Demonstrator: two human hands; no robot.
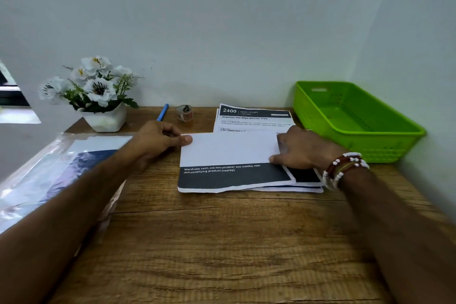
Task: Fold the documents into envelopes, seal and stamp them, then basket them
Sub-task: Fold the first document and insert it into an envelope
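Paper sits at the middle of the single head view: one stack of printed documents [254, 118] lies flat on the wooden desk [222, 242], just left of the one green basket [375, 148], which stands at the desk's far right corner against the wall. The number of sheets in the stack cannot be told, though at least three edges show along its near side. The top sheet [229, 149] is folded over so that its blank white back faces up, and a dark printed band is left showing on its near side. Two hands work on it. The left hand [158, 140], on the side of the fold away from the basket, pinches the flap's far left corner with the thumb on top and the other fingers curled under. The right hand [303, 148], on the side of the fold nearest the basket, lies across the flap's right edge with fingers spread and pressing down; beaded bracelets [345, 168] ring its wrist. Left of the basket along the wall stand one small roll of stamps [185, 112], then one blue pen [162, 112], then one white pot of white flowers [106, 119]. Farthest from the basket, at the desk's left edge, lies one clear plastic packet [61, 165]; its contents are too blurred to tell.
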